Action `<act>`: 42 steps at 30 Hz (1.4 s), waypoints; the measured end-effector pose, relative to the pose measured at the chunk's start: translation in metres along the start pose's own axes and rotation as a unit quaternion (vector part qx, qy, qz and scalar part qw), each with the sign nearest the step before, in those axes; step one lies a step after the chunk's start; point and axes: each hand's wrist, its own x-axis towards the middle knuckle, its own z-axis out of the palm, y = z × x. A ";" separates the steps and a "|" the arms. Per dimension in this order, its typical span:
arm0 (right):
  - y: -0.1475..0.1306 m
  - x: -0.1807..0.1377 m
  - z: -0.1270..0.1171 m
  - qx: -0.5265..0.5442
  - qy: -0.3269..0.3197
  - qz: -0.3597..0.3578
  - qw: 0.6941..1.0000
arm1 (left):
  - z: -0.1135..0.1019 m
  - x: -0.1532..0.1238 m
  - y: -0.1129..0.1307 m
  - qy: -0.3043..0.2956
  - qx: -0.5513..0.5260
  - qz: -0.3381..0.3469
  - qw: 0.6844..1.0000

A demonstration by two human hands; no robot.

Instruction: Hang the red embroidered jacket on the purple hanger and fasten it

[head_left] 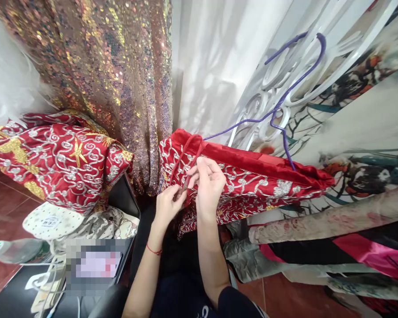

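Left hand [167,204]: fingertips pinching the thin red fabric strap [185,149], near end.
Right hand [209,185]: fingertips pinching it just beyond.
Care: probably best kept taut and untwisted.

A blurred patch [94,264] covers something at lower left — the bottle [18,250] runs off the left edge, and what the left hand [167,204] pinches is too small to tell.

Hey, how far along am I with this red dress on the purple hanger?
Done: the red embroidered dress already drapes over the purple hanger. In hand: your left hand and right hand both pinch the red strap at its near end. Left: the strap looks loose, not yet fastened, and a second red embroidered piece lies untouched at the left.
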 end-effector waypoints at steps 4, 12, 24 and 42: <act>0.006 -0.001 -0.009 0.025 -0.040 0.058 0.997 | -0.017 0.025 0.018 0.098 -0.059 0.045 0.992; 0.016 0.004 -0.015 0.064 -0.072 0.097 0.991 | -0.026 0.069 0.049 0.099 -0.088 0.083 0.988; 0.010 -0.010 -0.025 -0.050 -0.176 0.109 0.977 | -0.038 0.022 0.055 0.020 0.021 0.123 0.992; 0.037 -0.036 -0.065 -0.234 -0.102 -0.048 0.966 | -0.005 0.016 0.039 0.025 -0.146 -0.083 0.985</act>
